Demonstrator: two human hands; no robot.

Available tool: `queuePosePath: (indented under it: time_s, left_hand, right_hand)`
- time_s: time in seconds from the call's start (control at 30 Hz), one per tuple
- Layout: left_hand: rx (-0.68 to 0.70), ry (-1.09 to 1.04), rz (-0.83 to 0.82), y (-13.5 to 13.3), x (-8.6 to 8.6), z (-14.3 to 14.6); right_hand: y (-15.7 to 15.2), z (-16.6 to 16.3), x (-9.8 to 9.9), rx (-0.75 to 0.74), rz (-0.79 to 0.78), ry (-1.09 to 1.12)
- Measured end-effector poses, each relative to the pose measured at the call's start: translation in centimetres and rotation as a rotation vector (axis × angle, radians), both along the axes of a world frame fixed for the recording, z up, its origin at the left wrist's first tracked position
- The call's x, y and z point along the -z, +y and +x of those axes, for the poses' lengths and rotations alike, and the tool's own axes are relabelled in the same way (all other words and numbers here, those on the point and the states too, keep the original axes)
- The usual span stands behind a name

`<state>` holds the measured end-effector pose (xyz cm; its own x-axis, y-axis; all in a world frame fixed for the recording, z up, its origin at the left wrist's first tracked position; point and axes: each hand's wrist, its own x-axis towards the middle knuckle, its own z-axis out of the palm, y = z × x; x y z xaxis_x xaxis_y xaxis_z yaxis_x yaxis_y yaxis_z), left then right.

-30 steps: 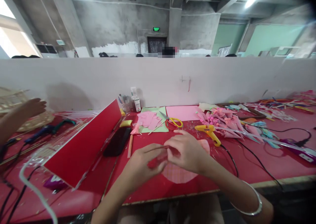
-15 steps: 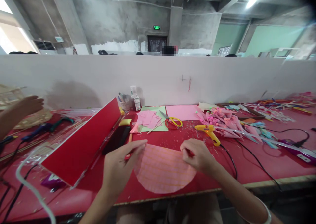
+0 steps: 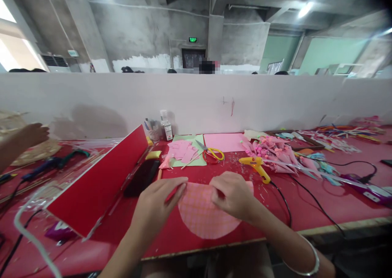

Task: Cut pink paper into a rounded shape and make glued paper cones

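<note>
A pink piece of fabric (image 3: 205, 218) with a yellowish check pattern hangs between my two hands, its top edge straight and its lower edge rounded. My left hand (image 3: 159, 200) pinches its upper left corner between thumb and fingers. Closed on the top edge, right of the middle, is my right hand (image 3: 231, 194); some of the cloth shows beyond it. Behind my right hand lies a yellow glue gun (image 3: 255, 167). Scissors with yellow and red handles (image 3: 214, 153) rest farther back, beside pink cut pieces (image 3: 182, 151) on a green sheet (image 3: 199, 160).
A red board (image 3: 101, 180) leans at the left, near a dark flat case (image 3: 142, 178). Pink cone-shaped bundles (image 3: 278, 153) pile up at the right, with cords beside them. A white partition (image 3: 190, 102) backs the red table (image 3: 171, 241). Another person's hand (image 3: 33, 135) is at far left.
My right hand has slid left along the fabric's top edge, closer to my left hand. The cloth now shows past its right side. My left hand keeps its pinch.
</note>
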<state>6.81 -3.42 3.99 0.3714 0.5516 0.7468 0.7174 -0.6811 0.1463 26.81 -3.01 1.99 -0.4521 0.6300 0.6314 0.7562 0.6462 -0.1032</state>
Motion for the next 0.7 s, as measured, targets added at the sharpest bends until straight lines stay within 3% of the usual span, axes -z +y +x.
queuePosePath:
  time_s: [0.1, 0.23, 0.5, 0.7]
  left_hand:
    - [0.018, 0.294, 0.223, 0.4, -0.3, 1.3]
    - [0.035, 0.478, 0.271, 1.0, 0.1, 2.8]
    - [0.127, 0.48, 0.119, 1.6, 2.2, 0.6]
    - [0.135, 0.467, 0.039, 1.5, 2.4, -0.1]
  right_hand:
    - [0.4, -0.2, 0.0, 0.009, 0.014, -0.093]
    - [0.4, -0.2, -0.3, -0.009, -0.008, -0.106]
    - [-0.8, 3.5, 1.3, 0.002, -0.178, -0.038]
    - [-1.5, 6.5, 2.6, 0.043, -0.209, -0.063]
